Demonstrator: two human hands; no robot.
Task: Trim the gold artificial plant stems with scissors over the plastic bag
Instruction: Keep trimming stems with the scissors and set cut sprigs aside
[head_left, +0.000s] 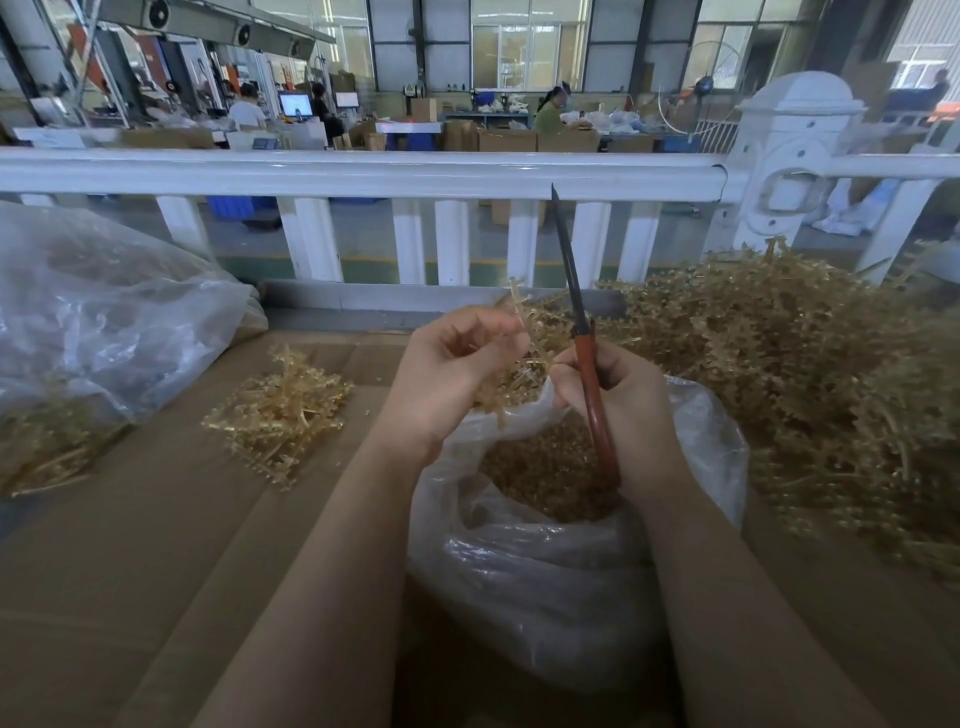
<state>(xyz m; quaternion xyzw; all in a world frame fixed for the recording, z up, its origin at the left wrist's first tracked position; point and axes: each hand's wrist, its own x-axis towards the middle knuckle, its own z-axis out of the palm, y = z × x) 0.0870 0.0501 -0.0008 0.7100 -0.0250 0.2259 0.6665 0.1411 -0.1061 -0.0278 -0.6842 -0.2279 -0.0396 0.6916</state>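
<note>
- At the lower centre of the frame stands the plastic bag (545, 571), open at the top; inside it lies a heap of small gold cuttings. It rests on the cardboard-covered counter (130, 545).
- Just above the mouth of the bag, the left hand (457, 364) has its fingers curled and pinches a gold stem (524, 332) near its top, so that the stem hangs over the bag.
- The right hand (618, 400), close beside the left one, grips the scissors (587, 374) by the red-brown handles. The dark blades point up and look closed together, not on the stem.
- I judge that the step in hand is between two cuts: the stem is being arranged, and the fingertips of the right hand seem to help at its lower end, though this part is hard to see.
- The next move, I think, calls for lowering the blades, opening them, and placing them across the part to trim, with the stem kept over the bag so that the pieces fall in.
- At centre left on the counter lies a small pile of stems (280, 415), apart from the bag.
- At the right a large heap of gold stems (805, 374) reaches to the frame edge, probably the untrimmed supply.
- At the left lies a second clear bag (93, 312) with gold pieces.
- Behind, a white railing (363, 174) crosses the frame, with a workshop beyond it.
</note>
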